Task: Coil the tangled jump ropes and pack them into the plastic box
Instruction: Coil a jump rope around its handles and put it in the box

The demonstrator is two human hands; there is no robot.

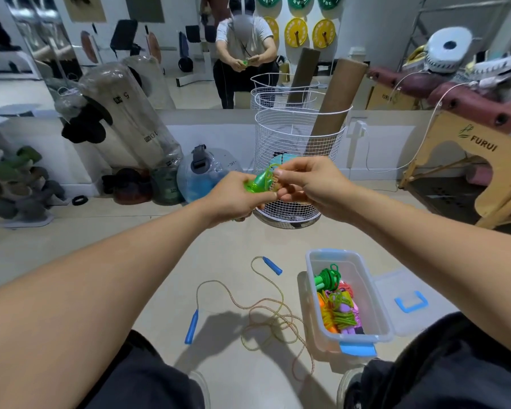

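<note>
Head view showed my left hand (236,196) gripping the green rope (258,181) w/ right hand (310,184) pinching its cord above the plastic box (378,305); best kept loops tight, even.

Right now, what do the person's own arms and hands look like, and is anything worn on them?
Both forearms are bare as far as the frame shows: no sleeves, gloves, watch or rings visible on the left hand or right hand. Short fingernails show on the right hand. Dark trousers cover the legs below.
</note>
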